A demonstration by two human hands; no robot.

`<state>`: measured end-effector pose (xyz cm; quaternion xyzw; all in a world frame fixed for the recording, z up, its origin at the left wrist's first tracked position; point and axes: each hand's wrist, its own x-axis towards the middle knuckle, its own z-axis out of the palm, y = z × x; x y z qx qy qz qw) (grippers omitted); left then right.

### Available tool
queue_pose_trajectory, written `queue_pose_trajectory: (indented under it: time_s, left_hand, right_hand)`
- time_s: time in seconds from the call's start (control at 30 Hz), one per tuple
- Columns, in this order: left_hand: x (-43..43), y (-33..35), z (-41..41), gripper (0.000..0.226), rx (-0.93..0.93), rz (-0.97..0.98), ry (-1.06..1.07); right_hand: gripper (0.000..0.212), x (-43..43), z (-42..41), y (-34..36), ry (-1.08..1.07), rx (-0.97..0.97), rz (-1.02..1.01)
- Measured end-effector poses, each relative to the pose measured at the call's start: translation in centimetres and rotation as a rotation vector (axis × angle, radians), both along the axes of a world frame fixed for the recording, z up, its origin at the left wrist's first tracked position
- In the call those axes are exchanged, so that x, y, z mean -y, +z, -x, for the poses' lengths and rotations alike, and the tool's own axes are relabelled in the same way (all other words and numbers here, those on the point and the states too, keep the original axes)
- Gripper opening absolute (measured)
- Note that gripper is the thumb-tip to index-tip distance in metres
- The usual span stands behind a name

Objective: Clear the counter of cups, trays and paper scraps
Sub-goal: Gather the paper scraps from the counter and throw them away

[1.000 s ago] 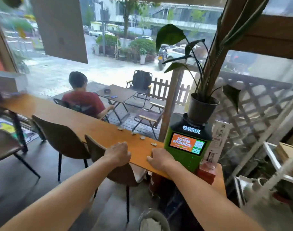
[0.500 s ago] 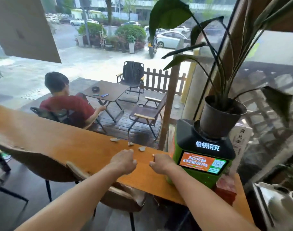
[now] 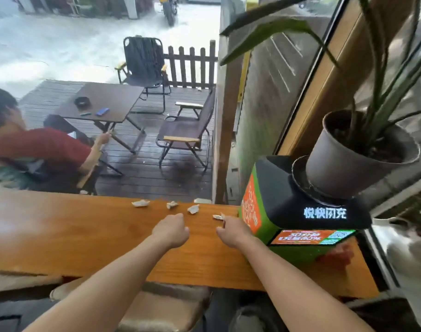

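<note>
Mostly the risk sits at the far edge of the desk [image 3: 60, 236], just left of the green kiosk [image 3: 259, 212] carrying a potted plant [image 3: 348, 164]. The left hand [image 3: 171, 230] is a loose fist, nothing showing in it. The right hand [image 3: 233, 232] touches the rightmost scrap [image 3: 217, 216], pinch unclear. A hasty sweep could flick the paper scraps [image 3: 193, 209] lined there over the edge.

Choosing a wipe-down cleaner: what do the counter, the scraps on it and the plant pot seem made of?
Counter: likely wood, varnished orange-brown, with grain lines and a sheen. Scraps: white paper, crumpled and torn. Pot: probably grey plastic, smooth and dull; could be otherwise.
</note>
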<state>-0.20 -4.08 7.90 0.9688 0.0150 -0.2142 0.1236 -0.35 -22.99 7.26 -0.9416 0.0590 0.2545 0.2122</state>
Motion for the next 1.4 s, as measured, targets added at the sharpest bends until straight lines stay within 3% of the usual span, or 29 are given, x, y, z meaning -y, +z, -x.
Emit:
queue_pose_trajectory:
  time_s: [0.17, 0.5, 0.63, 0.97, 1.23, 1.4]
  left_hand:
    - [-0.6, -3.3, -4.4, 0.024, -0.101, 0.005, -0.101]
    - [1.3, -13.2, -12.2, 0.052, 0.072, 0.098, -0.168]
    - [1.4, -16.2, -13.8, 0.048, 0.086, 0.075, -0.198]
    - [0.1, -18.7, -14.2, 0.026, 0.1, 0.083, -0.32]
    - [-1.2, -18.4, -11.8, 0.021, -0.026, 0.09, -0.334]
    - [-2.6, -17.4, -10.9, 0.013, -0.07, 0.124, -0.233]
  right_hand:
    - [0.043, -0.3, -2.1, -2.7, -0.149, -0.067, 0.011]
    - [0.045, -1.5, -8.5, -10.4, -0.234, -0.008, 0.121]
    - [0.046, -2.4, -9.7, -13.2, -0.255, 0.063, 0.14]
    - [0.01, -4.0, -9.1, -16.8, -0.258, 0.114, 0.114]
    - [0.004, -5.2, -8.0, -16.8, -0.264, -0.024, 0.028]
    - [0.008, -6.0, -8.4, -15.5, -0.237, -0.069, -0.05]
